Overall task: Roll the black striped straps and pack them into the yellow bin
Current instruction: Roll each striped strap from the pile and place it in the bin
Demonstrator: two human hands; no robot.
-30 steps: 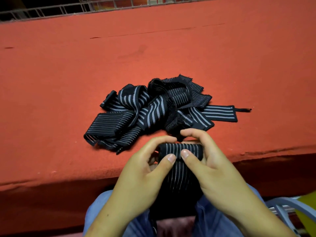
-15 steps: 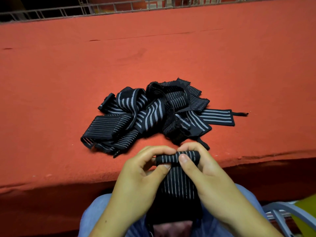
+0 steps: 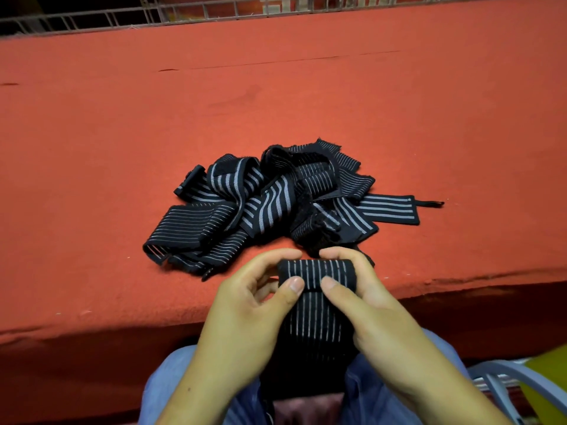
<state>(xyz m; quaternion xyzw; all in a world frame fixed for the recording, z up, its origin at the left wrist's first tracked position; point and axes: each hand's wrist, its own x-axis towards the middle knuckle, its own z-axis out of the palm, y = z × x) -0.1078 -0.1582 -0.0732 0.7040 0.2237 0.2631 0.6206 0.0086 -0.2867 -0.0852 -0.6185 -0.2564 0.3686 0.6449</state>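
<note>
Just off the near edge of the red felt table [image 3: 276, 102], left hand [image 3: 245, 317] and right hand [image 3: 377, 314] both pinch the half-rolled black grey-striped elastic strap [image 3: 317, 271]; slack thumbs would likely let the springy coil unwind or roll crooked.

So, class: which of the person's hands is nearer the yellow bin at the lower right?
Right. The right hand grips the strap roll at its right end, up and left of the yellow bin; the left hand grips its left end, farther off.
</note>
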